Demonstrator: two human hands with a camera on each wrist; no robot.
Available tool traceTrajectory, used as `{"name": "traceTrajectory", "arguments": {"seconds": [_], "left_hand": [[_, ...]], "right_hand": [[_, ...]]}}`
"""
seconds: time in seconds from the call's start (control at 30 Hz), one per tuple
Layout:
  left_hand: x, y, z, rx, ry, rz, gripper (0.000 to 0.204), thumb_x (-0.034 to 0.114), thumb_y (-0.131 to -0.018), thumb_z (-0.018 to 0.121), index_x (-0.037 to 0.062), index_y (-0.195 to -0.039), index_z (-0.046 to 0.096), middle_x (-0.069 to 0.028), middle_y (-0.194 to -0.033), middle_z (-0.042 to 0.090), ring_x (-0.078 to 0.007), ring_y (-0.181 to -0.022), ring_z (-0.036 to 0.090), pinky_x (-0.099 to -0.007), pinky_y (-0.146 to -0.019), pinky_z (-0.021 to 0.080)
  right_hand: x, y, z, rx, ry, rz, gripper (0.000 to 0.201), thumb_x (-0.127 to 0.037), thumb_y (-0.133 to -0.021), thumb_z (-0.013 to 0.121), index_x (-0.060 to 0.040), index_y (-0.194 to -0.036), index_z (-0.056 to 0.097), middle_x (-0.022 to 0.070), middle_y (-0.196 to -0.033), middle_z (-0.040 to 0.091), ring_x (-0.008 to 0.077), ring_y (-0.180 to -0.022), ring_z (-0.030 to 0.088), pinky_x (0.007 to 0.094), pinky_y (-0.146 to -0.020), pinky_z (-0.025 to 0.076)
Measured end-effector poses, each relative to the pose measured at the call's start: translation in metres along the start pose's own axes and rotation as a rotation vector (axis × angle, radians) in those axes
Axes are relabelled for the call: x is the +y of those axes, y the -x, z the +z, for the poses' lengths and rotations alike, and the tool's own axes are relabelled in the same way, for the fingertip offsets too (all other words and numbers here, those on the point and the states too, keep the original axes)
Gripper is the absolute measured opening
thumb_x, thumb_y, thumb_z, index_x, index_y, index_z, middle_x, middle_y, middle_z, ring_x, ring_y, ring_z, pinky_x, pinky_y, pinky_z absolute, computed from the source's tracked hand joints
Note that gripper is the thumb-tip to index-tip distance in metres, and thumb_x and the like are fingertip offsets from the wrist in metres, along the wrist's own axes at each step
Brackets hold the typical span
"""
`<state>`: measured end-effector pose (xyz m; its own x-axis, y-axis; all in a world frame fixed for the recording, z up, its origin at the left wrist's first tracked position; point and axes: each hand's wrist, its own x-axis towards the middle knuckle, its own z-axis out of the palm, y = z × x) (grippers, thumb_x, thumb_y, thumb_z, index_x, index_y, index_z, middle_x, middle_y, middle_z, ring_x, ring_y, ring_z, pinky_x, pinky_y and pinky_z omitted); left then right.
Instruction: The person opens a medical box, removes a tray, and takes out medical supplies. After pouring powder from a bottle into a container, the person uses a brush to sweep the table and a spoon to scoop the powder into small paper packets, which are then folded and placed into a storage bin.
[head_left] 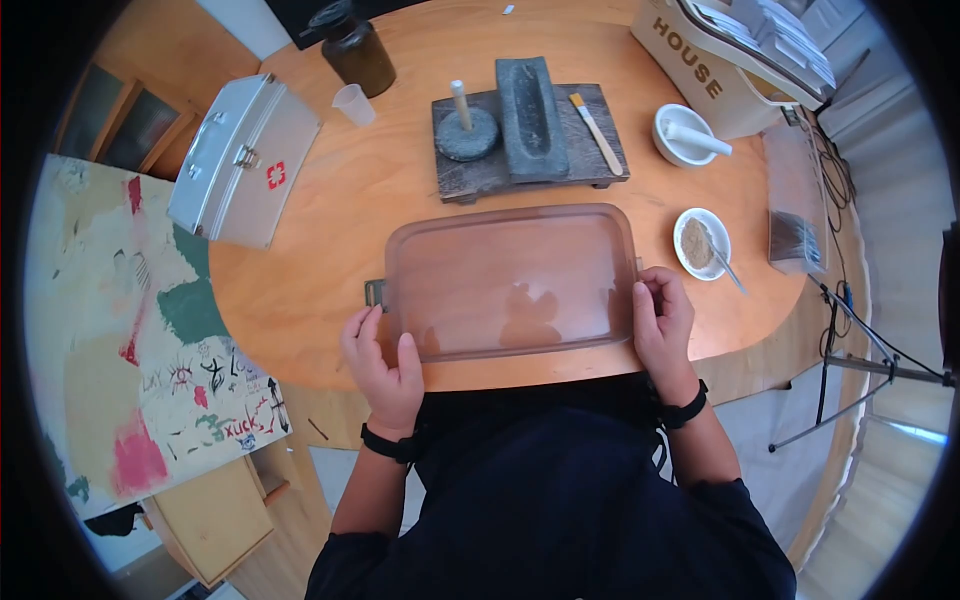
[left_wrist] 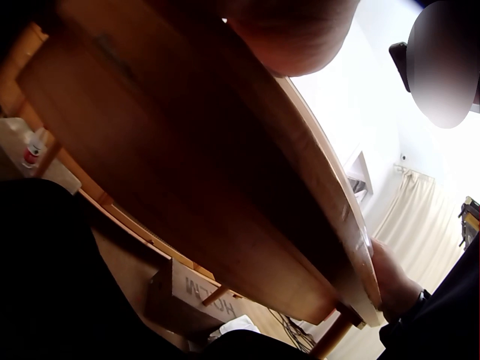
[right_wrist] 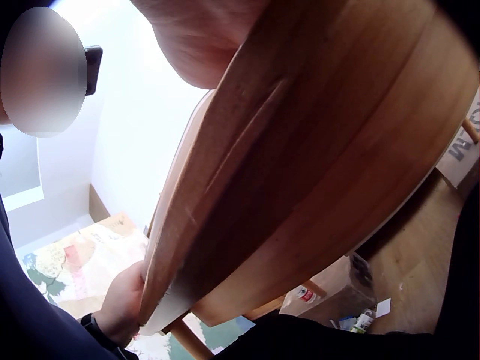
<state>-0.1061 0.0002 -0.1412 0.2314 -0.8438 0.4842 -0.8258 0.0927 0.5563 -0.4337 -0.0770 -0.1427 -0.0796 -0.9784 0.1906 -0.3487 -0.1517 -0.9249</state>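
Observation:
A rectangular lidded box (head_left: 510, 280) with a translucent brown top lies near the front edge of the table in the head view. Beside its near left corner is my left hand (head_left: 385, 375), thumb up against the rim and fingers fairly straight along the side. A latch (head_left: 375, 292) sticks out from that side, just beyond the fingertips. On the opposite side my right hand (head_left: 665, 320) grips the edge, thumb along the rim and fingers curled. Both wrist views mostly catch the underside of the wooden table (left_wrist: 172, 150), with the box hidden.
Behind the box, a dark board (head_left: 465, 185) bears a stone trough (head_left: 532, 120), a round stone with handle (head_left: 468, 135) and a brush (head_left: 597, 135). Right stand a mortar (head_left: 680, 155) and a powder bowl (head_left: 690, 225). A metal first-aid case (head_left: 245, 165) stands left, near a brown jar (head_left: 358, 60).

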Motion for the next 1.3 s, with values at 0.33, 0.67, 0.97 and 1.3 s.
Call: {"name": "traceTrajectory", "arguments": {"seconds": [0.33,0.67,0.97,1.3], "left_hand": [[-0.003,0.010,0.001,-0.003,0.081,-0.104,0.044,0.009,-0.090,0.061,-0.0038,-0.130,0.050,-0.0215,-0.132,0.050,-0.0346,-0.120,0.049,-0.0393,-0.097,0.041],[-0.003,0.004,-0.003,-0.019,0.078,-0.113,0.044,0.010,-0.094,0.056,-0.0058,-0.134,0.049,-0.0225,-0.137,0.051,-0.0362,-0.126,0.049,-0.0424,-0.105,0.039],[-0.002,0.003,-0.005,-0.058,0.158,0.001,0.046,0.011,-0.090,0.060,-0.0060,-0.132,0.052,-0.0232,-0.134,0.057,-0.0380,-0.121,0.055,-0.0437,-0.103,0.043],[0.002,0.002,-0.007,-0.043,0.111,0.012,0.048,0.010,-0.086,0.065,-0.0059,-0.129,0.054,-0.0233,-0.133,0.058,-0.0400,-0.120,0.056,-0.0454,-0.104,0.043]], "right_hand": [[0.000,-0.001,0.001,0.029,0.006,-0.019,0.011,-0.007,-0.095,0.063,0.0011,-0.103,0.060,0.0025,-0.078,0.058,0.0078,-0.068,0.053,0.0230,-0.061,0.046],[-0.002,-0.001,-0.003,0.034,-0.073,0.020,0.014,-0.006,-0.095,0.063,0.0002,-0.107,0.060,0.0016,-0.085,0.061,0.0074,-0.071,0.056,0.0226,-0.064,0.048],[-0.004,-0.005,-0.005,0.152,0.093,-0.126,0.011,0.003,-0.089,0.059,-0.0021,-0.098,0.056,0.0060,-0.091,0.052,0.0124,-0.073,0.050,0.0255,-0.064,0.042],[-0.002,-0.006,-0.006,0.151,0.101,-0.194,0.008,0.000,-0.092,0.059,-0.0021,-0.098,0.055,0.0073,-0.095,0.051,0.0158,-0.080,0.050,0.0268,-0.071,0.043]]}}
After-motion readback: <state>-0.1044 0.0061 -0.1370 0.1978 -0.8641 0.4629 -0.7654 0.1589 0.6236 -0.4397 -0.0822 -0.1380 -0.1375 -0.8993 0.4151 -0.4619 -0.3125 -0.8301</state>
